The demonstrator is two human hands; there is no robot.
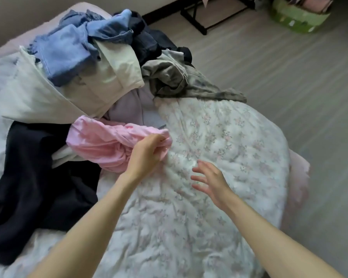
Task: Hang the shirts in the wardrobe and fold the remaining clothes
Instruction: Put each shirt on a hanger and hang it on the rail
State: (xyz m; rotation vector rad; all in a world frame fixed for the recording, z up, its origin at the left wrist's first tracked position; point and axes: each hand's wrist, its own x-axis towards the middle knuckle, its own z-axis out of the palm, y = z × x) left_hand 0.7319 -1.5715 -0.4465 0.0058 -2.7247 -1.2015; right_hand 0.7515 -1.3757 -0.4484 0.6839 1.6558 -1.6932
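At the far left a dark garment point(28, 177) lies spread flat on the bed, and behind it a heap of clothes rises: a cream piece point(54, 97), blue denim point(68, 49) on top, and grey trousers point(181, 81) trailing off to the right. Just right of the dark garment sits a bunched pink garment point(109, 145), the piece in hand. The left hand point(147, 151) grips its right end, fingers curled into the cloth. The right hand point(211, 181) hovers open just beside it, fingers spread, holding nothing and seemingly above the floral quilt point(229, 137).

To do this step well, the pink garment likely needs lifting clear of the pile and shaking out, with the free hand taking a second corner or shoulder so its shape shows. Only then can it be judged a shirt for hanging or something to fold.

The open stretch of quilt in front of the hands offers the best room for spreading it. Further right the bed edge falls to the wooden floor point(289, 77), so cloth should stay inward of it.
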